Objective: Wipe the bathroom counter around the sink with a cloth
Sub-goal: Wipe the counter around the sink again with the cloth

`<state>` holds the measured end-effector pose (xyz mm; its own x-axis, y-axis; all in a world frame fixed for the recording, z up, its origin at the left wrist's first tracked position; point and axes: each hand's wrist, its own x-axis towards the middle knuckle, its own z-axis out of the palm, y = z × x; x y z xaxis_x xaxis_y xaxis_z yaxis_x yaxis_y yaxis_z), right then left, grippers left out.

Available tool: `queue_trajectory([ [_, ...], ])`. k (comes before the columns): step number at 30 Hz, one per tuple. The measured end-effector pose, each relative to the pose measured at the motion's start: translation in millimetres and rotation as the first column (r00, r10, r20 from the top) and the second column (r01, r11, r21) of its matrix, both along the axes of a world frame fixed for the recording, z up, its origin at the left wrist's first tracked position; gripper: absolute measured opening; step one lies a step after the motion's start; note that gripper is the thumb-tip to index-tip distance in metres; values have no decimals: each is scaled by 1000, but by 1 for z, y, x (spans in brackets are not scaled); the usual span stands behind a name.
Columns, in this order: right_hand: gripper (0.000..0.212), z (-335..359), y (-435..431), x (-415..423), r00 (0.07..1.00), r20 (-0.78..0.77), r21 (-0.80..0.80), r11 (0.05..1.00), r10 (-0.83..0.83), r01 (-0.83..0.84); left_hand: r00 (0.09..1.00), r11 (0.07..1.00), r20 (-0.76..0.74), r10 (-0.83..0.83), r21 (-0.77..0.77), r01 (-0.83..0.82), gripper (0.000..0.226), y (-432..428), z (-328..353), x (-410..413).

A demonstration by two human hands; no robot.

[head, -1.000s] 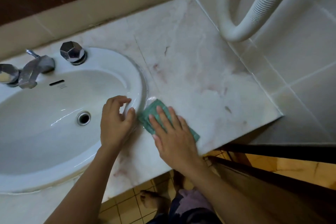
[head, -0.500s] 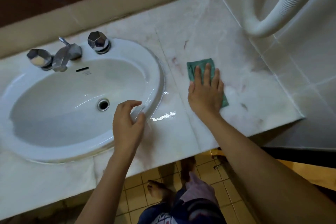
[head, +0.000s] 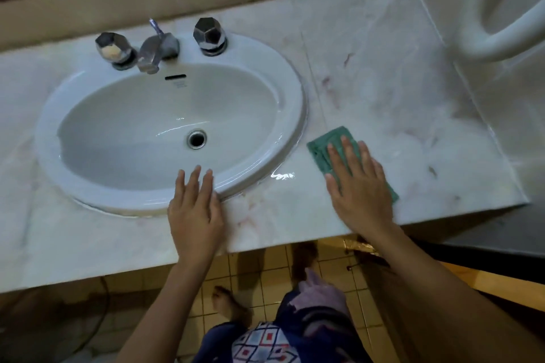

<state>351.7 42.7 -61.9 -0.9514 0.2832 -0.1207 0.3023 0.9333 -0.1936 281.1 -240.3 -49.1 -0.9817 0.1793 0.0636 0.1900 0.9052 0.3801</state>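
Observation:
A green cloth (head: 323,146) lies flat on the pale marble counter (head: 383,91), just right of the white oval sink (head: 295,103). My right hand (head: 358,186) presses down on the cloth with flat, spread fingers; only the cloth's far-left corner and a strip at the right show. My left hand (head: 194,209) rests palm down on the sink's front rim and the counter, fingers straight, holding nothing. A wet shine lies on the counter between my hands.
A chrome spout (head: 157,50) with two faceted knobs (head: 113,48) (head: 210,35) stands behind the basin. A white ribbed hose (head: 483,41) hangs by the tiled right wall. The counter ends at a right edge (head: 522,197). My bare foot (head: 233,306) stands on yellow floor tiles.
My right hand slid the cloth back toward me and the sink's rim from farther up the counter. My left hand flattened from a curled grip on the sink rim.

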Motion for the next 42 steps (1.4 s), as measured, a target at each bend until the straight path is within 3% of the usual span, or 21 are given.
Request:
queue_trajectory([
  [3, 60, -1, -23, -27, 968, 12, 6, 968, -253, 252, 1000, 1000, 3, -29, 11, 29, 48, -2, -2, -1],
  [5, 59, 0, -48, -36, 943, 30, -6, 944, -330, 331, 998, 998, 13, -64, 19, 64, 49, -7, -1, -4],
  [8, 59, 5, -96, -31, 955, 33, -24, 955, -295, 296, 982, 980, 48, -180, 93, 175, 53, -21, 3, -7],
  [12, 59, 3, -162, -10, 961, 18, 11, 961, -275, 275, 957, 885, 56, -286, 398, 241, 44, -72, 12, 5],
  [18, 64, 2, -267, 9, 968, 16, 14, 968, -250, 250, 995, 866, -101, -17, 496, 65, 31, -201, 7, 35],
  [23, 65, 1, -348, -1, 984, 4, -11, 984, -179, 179, 977, 852, -93, 194, 510, -121, 27, -302, 1, 22],
  [28, 66, 1, -390, -14, 973, 34, -30, 973, -227, 228, 885, 842, -154, 439, 414, -345, 31, -388, -6, 3],
  [33, 66, 6, -420, -33, 935, 92, -59, 936, -342, 348, 722, 672, -77, 687, 446, -592, 35, -435, -14, -15],
  [37, 65, 8, -463, -45, 981, 63, -103, 976, -185, 191, 627, 535, 4, 779, 519, -667, 33, -447, -4, -41],
  [42, 68, 2, -521, -94, 999, 10, -153, 988, -35, 36, 618, 578, -63, 783, 439, -688, 30, -480, 3, -73],
])
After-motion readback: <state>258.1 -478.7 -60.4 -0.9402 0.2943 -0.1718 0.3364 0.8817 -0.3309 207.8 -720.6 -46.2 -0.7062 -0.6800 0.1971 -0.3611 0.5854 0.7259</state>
